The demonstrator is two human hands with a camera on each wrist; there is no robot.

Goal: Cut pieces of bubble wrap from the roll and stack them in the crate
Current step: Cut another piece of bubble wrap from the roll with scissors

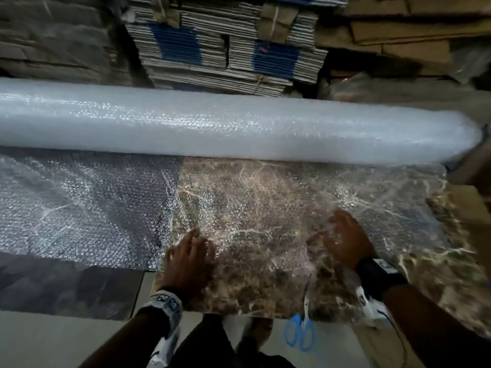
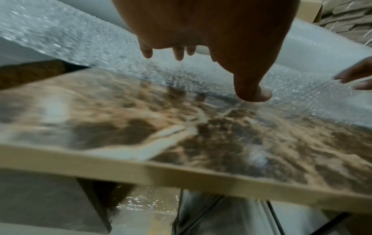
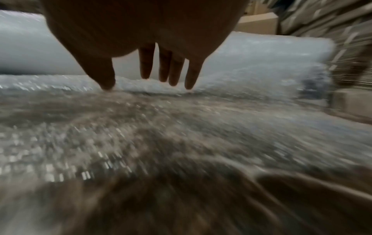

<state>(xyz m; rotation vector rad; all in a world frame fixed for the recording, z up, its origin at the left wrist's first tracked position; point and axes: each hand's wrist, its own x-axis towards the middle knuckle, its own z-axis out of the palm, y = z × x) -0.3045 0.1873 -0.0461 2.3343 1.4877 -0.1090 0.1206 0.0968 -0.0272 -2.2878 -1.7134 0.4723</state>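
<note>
A long white roll of bubble wrap [image 1: 225, 126] lies across the far side of a brown marbled slab [image 1: 239, 293]. A clear sheet of bubble wrap [image 1: 106, 203] is unrolled from it toward me over the slab. My left hand [image 1: 187, 256] lies flat with fingers spread on the sheet's near edge; in the left wrist view its thumb [image 2: 251, 93] presses down on the wrap. My right hand [image 1: 345, 237] rests open on the sheet further right, its straight fingers [image 3: 171, 70] pointing at the roll [image 3: 251, 60]. Blue-handled scissors [image 1: 300, 333] lie at the slab's near edge. No crate is in view.
Bundles of flattened cardboard boxes [image 1: 225, 43] are stacked behind the roll. A brown carton [image 1: 473, 205] stands at the right. A dark mat [image 1: 66, 285] lies left of the slab under the sheet. My legs are below the near edge.
</note>
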